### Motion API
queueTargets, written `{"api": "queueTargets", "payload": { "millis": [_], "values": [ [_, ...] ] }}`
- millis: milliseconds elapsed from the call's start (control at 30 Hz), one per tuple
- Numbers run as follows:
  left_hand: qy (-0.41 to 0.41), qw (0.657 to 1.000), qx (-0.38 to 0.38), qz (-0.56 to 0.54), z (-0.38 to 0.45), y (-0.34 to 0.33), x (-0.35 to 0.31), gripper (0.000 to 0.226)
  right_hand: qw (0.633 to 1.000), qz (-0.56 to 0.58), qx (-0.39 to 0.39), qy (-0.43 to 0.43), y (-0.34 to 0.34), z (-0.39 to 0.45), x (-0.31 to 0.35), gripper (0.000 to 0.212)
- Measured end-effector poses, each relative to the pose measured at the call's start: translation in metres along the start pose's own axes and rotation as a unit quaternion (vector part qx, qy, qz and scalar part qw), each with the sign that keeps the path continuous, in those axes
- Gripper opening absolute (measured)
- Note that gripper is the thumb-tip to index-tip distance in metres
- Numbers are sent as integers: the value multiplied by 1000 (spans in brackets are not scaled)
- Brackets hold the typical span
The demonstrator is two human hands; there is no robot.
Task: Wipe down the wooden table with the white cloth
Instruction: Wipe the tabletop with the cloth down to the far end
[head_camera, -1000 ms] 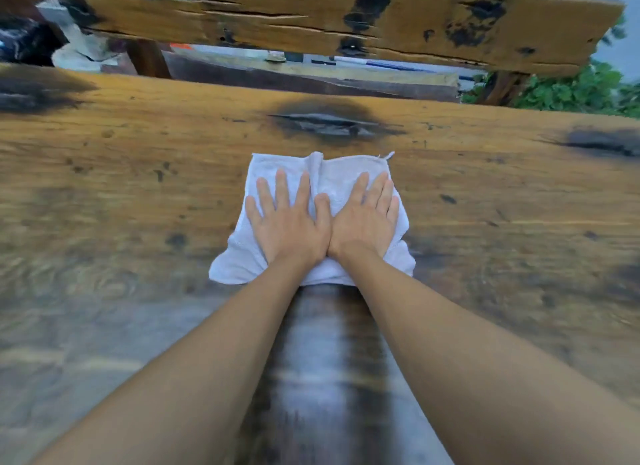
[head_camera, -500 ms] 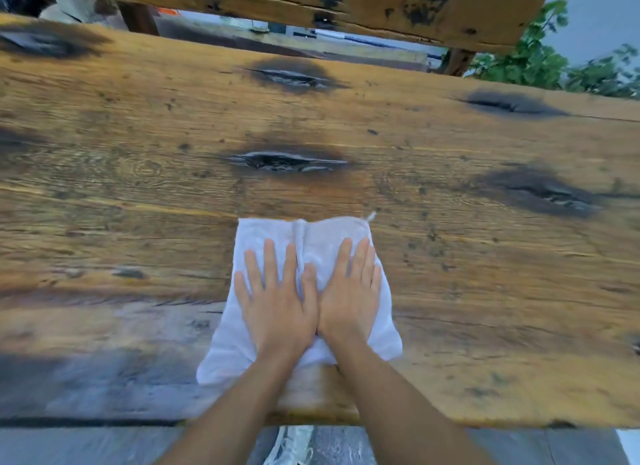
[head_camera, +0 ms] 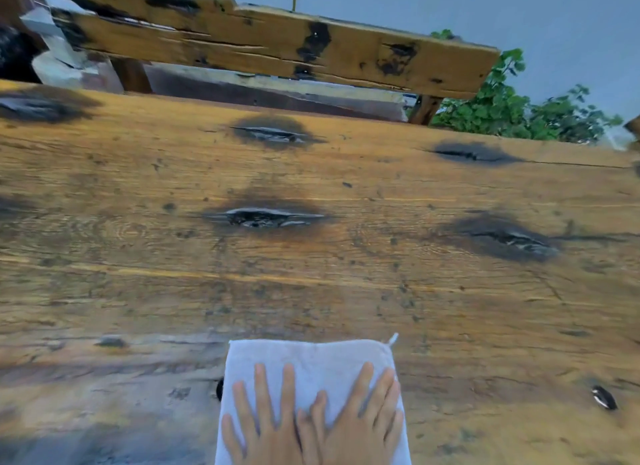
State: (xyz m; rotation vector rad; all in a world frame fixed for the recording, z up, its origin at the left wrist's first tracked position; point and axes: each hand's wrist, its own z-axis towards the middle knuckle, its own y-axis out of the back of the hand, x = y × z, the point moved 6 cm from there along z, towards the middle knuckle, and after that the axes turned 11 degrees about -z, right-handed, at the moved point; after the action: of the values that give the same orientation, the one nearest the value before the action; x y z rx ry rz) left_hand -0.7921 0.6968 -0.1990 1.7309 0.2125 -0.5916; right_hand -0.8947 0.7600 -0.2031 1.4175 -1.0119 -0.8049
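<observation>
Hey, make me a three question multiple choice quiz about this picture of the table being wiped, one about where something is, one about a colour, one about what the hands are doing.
1. Where is the cloth on the table?
A. far edge
B. near edge, middle
C. right end

2. What colour is the cloth?
A. white
B. green
C. red

3. How are the left hand and right hand placed?
A. clenched in fists
B. lifted off the cloth
C. flat on the cloth, fingers straight

Answers: B, it lies at the bottom centre of the view; A, plainly white fabric; C, both palms press it side by side.

Even, soft daylight; no hard shadows or glare. Motion blur smears the wooden table grain. Wide-angle bowing at edges.
</observation>
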Motion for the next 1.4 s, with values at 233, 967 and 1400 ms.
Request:
{"api": "queueTargets", "payload": {
  "millis": [233,967,1400],
  "values": [
    [-44,998,-29,-37,112,-13,-54,67,998,24,-51,-41,3,105,54,101],
    [-71,997,-32,-24,470,-66,-201,73,999,-42,-28,-6,5,461,224,99],
    [-80,996,-42,2,652,-74,-281,78,999,-31,-21,4,27,629,319,91]
  ]
}}
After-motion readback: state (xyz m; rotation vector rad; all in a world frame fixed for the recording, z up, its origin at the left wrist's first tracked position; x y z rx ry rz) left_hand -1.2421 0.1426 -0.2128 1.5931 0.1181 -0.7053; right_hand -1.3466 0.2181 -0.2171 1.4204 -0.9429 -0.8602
